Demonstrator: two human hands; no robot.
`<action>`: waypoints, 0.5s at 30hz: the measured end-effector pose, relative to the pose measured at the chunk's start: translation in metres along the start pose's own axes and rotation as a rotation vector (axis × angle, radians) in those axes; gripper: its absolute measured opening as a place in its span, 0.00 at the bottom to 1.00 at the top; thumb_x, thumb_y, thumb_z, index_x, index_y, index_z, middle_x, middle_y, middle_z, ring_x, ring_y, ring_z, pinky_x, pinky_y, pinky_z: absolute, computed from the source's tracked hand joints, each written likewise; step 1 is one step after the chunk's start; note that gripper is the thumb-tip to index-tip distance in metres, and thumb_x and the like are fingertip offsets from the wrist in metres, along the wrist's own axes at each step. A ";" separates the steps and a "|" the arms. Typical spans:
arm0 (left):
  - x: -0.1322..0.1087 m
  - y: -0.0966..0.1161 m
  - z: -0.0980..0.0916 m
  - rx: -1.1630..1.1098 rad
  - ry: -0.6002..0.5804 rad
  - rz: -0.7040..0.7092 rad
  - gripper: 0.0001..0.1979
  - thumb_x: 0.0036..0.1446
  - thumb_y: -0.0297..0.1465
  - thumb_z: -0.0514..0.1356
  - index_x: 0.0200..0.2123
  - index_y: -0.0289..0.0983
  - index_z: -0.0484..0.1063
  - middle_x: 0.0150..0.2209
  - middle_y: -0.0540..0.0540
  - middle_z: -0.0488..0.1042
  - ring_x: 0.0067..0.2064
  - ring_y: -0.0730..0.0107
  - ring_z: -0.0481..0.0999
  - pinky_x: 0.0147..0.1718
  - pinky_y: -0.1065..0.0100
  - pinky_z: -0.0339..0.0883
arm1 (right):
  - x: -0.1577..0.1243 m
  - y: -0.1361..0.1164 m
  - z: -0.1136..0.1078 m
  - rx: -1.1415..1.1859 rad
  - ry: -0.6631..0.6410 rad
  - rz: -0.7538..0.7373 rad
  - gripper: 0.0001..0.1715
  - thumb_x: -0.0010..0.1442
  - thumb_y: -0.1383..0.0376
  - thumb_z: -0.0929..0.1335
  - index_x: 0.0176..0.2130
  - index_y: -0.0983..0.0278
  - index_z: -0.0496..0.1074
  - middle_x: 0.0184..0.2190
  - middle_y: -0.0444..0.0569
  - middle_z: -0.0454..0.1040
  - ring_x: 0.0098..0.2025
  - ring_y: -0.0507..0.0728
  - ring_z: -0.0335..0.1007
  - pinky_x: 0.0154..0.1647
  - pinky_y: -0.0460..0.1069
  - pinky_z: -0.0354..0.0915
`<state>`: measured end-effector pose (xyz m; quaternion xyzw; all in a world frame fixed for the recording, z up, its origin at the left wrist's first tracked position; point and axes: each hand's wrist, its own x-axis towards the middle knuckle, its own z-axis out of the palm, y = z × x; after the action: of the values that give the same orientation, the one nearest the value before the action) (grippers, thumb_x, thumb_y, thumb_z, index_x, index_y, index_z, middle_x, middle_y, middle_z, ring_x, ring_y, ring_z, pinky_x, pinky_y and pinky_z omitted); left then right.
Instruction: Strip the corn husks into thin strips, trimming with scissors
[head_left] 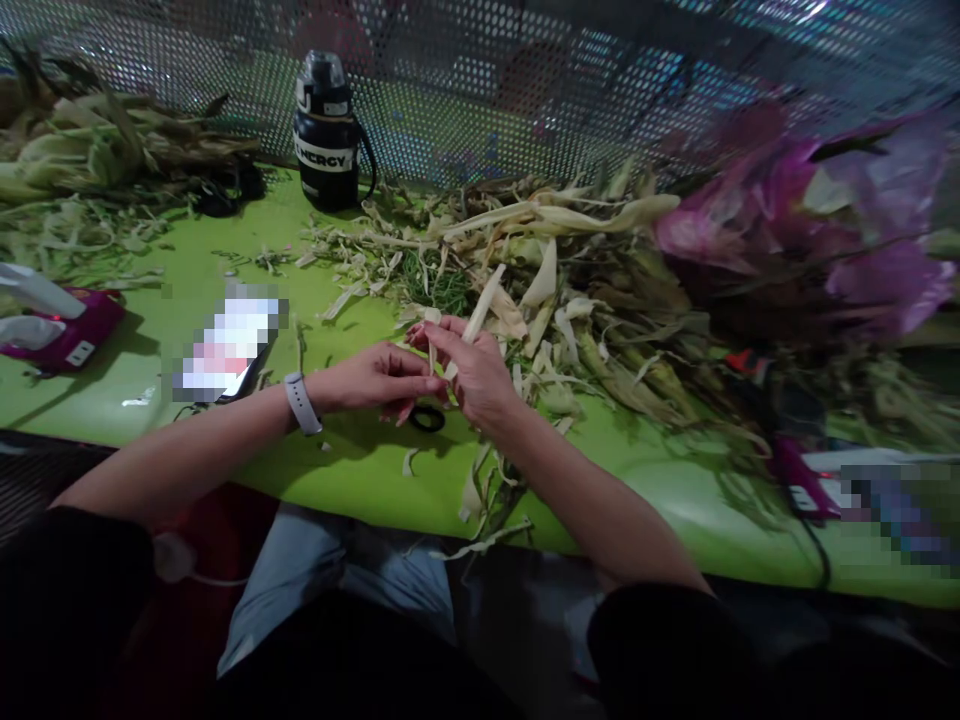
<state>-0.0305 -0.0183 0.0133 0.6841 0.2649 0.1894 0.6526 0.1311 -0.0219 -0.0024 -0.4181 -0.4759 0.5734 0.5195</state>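
Observation:
Over the green table (pixel 360 460), my left hand (pixel 382 378) and my right hand (pixel 484 380) meet, fingertips close together. A pale strip of corn husk (pixel 486 303) sticks up from my right hand, whose fingers are closed on it. A thin pale husk strip (pixel 432 345) runs between both hands, and the fingers of my left hand pinch its lower end. Just below the hands lies a black ring (pixel 427 418). Behind and to the right spreads a heap of dry husks (pixel 600 300), with husk scraps (pixel 480 485) near the front edge.
A black bottle (pixel 328 150) with a handle stands at the back by a perforated metal screen (pixel 450 100). Left are a lit phone (pixel 229 345), a purple tissue box (pixel 67 330) and more husks (pixel 90 150). A pink plastic bag (pixel 795 220) sits at right.

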 end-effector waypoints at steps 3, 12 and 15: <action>0.001 -0.002 0.001 -0.124 0.133 -0.020 0.16 0.59 0.42 0.61 0.32 0.34 0.75 0.17 0.52 0.70 0.16 0.80 0.66 0.17 0.77 0.60 | 0.007 -0.004 -0.007 -0.008 -0.053 0.065 0.22 0.53 0.45 0.70 0.33 0.61 0.75 0.31 0.47 0.76 0.32 0.53 0.71 0.28 0.47 0.67; 0.003 -0.003 -0.009 -0.276 0.220 -0.053 0.15 0.58 0.41 0.63 0.34 0.34 0.77 0.16 0.53 0.68 0.15 0.83 0.60 0.12 0.78 0.52 | 0.014 -0.001 -0.019 -0.204 0.015 -0.213 0.17 0.56 0.50 0.71 0.28 0.60 0.77 0.35 0.46 0.75 0.41 0.54 0.72 0.42 0.49 0.68; 0.002 -0.003 -0.008 -0.228 0.188 -0.057 0.14 0.57 0.40 0.64 0.34 0.33 0.78 0.16 0.53 0.69 0.14 0.83 0.60 0.13 0.78 0.53 | 0.015 0.001 -0.018 -0.217 0.046 -0.233 0.18 0.57 0.50 0.71 0.26 0.60 0.76 0.34 0.46 0.73 0.40 0.54 0.71 0.43 0.50 0.68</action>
<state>-0.0345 -0.0105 0.0107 0.5769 0.3210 0.2630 0.7036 0.1465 -0.0051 -0.0062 -0.4267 -0.5682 0.4450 0.5450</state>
